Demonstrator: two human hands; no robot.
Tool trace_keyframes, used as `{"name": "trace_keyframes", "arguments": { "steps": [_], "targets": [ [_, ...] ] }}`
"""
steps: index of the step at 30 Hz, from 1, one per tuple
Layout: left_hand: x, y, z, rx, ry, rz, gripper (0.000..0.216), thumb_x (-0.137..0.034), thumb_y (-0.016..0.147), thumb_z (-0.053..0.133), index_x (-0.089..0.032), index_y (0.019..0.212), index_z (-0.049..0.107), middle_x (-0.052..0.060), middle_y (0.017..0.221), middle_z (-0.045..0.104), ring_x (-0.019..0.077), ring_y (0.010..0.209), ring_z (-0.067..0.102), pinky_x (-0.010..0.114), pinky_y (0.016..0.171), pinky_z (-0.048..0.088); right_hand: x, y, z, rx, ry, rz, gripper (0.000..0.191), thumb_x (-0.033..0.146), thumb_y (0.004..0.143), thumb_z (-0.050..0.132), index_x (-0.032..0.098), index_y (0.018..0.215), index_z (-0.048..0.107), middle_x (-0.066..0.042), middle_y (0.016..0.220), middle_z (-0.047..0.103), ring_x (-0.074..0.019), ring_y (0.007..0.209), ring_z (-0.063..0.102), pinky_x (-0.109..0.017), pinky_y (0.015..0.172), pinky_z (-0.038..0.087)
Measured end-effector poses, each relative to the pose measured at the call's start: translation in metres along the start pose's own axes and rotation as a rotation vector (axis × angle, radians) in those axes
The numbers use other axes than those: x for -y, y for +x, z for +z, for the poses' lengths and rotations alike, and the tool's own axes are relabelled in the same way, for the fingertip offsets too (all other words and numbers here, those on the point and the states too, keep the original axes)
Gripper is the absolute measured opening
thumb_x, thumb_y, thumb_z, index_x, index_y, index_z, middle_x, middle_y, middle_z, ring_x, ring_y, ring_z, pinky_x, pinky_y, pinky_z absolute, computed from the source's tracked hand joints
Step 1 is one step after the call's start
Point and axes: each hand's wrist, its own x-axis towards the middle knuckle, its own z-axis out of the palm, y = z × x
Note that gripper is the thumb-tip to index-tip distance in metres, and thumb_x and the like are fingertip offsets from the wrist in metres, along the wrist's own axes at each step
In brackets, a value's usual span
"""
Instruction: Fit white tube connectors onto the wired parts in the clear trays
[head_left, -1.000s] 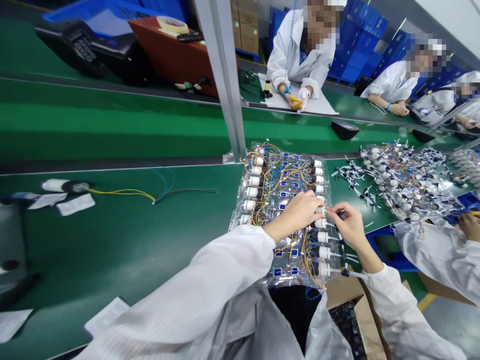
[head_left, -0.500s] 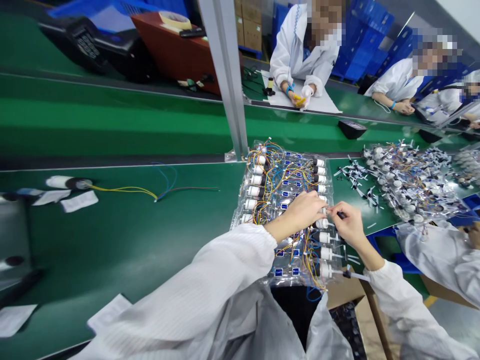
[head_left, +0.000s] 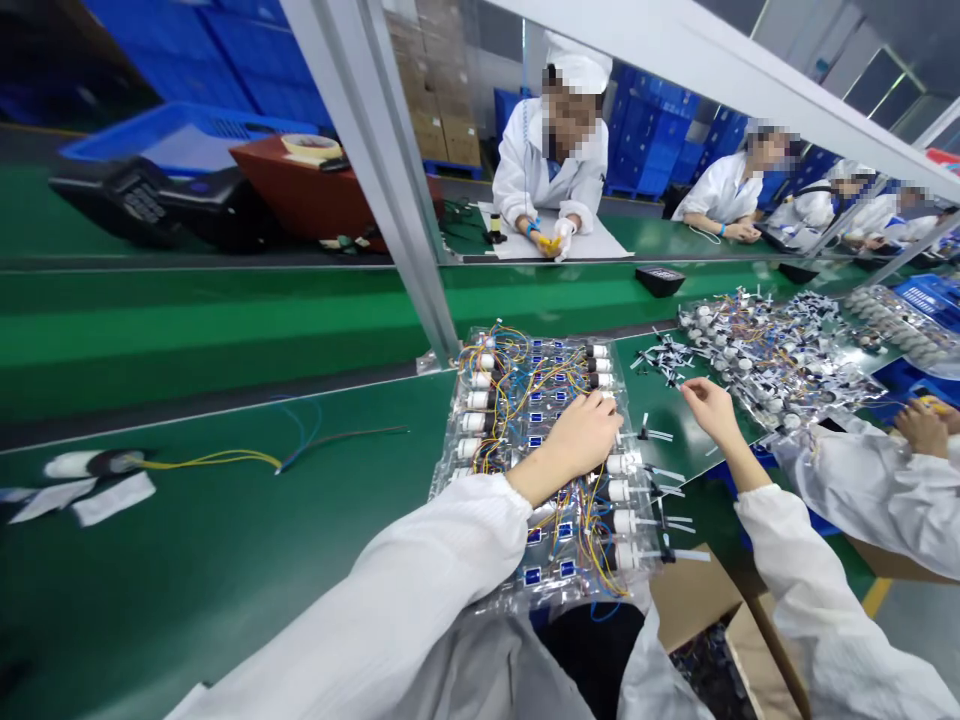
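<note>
A clear plastic tray lies on the green bench and holds rows of white cylinder parts with yellow, blue and orange wires. My left hand rests on the tray's right row, its fingers curled over a white cylinder part. My right hand is off the tray to the right. Its bunched fingertips are at the edge of a scatter of small black-and-white pins; what they pinch, if anything, is hidden. Several lower cylinders have thin pins sticking out to the right.
A slanted aluminium post stands behind the tray. A loose part with long wires and paper slips lie far left. A heap of wired parts and a co-worker's sleeve are at right; an open cardboard box sits below.
My right hand has left the tray's right row and moved up and right to the scattered pins. My left hand stays on the tray. The camera view has tilted up.
</note>
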Motion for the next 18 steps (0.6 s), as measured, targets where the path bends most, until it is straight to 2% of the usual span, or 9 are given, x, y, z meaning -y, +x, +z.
{"name": "trace_keyframes", "arguments": {
  "steps": [4, 9, 11, 14, 18],
  "targets": [
    [0.006, 0.004, 0.003, -0.037, -0.029, -0.064, 0.027, -0.031, 0.103, 0.048, -0.02, 0.114, 0.07, 0.013, 0.116, 0.063, 0.0283, 0.109, 0.053, 0.043, 0.092, 0.047, -0.031, 0.027, 0.009, 0.048, -0.324, -0.112, 0.021, 0.031, 0.088, 0.062, 0.018, 0.099, 0.074, -0.012, 0.097, 0.076, -0.0242, 0.084, 0.067, -0.039, 0.085, 0.052],
    [0.015, 0.001, 0.006, -0.047, -0.102, -0.052, 0.026, -0.034, 0.104, 0.049, -0.019, 0.115, 0.067, 0.012, 0.116, 0.065, 0.0269, 0.112, 0.053, 0.042, 0.096, 0.048, -0.03, 0.027, 0.021, 0.052, -0.419, -0.12, 0.02, 0.024, 0.087, 0.06, 0.017, 0.099, 0.074, -0.015, 0.102, 0.074, -0.0263, 0.097, 0.066, -0.037, 0.092, 0.049],
    [0.019, 0.001, 0.006, -0.053, -0.158, -0.051, 0.023, -0.033, 0.102, 0.053, -0.018, 0.114, 0.066, 0.01, 0.114, 0.067, 0.026, 0.112, 0.054, 0.04, 0.098, 0.048, -0.027, 0.025, 0.019, 0.047, -0.414, -0.12, 0.021, 0.024, 0.085, 0.06, 0.018, 0.101, 0.073, -0.013, 0.097, 0.075, -0.0274, 0.098, 0.065, -0.039, 0.093, 0.049],
    [0.025, 0.002, 0.007, -0.062, -0.224, -0.064, 0.02, -0.029, 0.1, 0.058, -0.019, 0.115, 0.066, 0.008, 0.113, 0.07, 0.0255, 0.112, 0.055, 0.039, 0.099, 0.049, -0.024, 0.019, 0.008, 0.041, -0.264, -0.109, 0.026, 0.032, 0.086, 0.064, 0.021, 0.108, 0.071, -0.007, 0.091, 0.077, -0.0268, 0.09, 0.067, -0.04, 0.087, 0.051],
    [0.028, 0.002, 0.01, -0.083, -0.255, -0.085, 0.033, -0.028, 0.099, 0.061, -0.019, 0.131, 0.061, 0.009, 0.12, 0.07, 0.0267, 0.116, 0.056, 0.041, 0.102, 0.049, -0.021, -0.001, 0.0, 0.075, -0.161, -0.165, 0.023, 0.041, 0.09, 0.063, 0.023, 0.099, 0.074, -0.008, 0.096, 0.078, -0.0263, 0.089, 0.068, -0.04, 0.087, 0.052]
  ]
}}
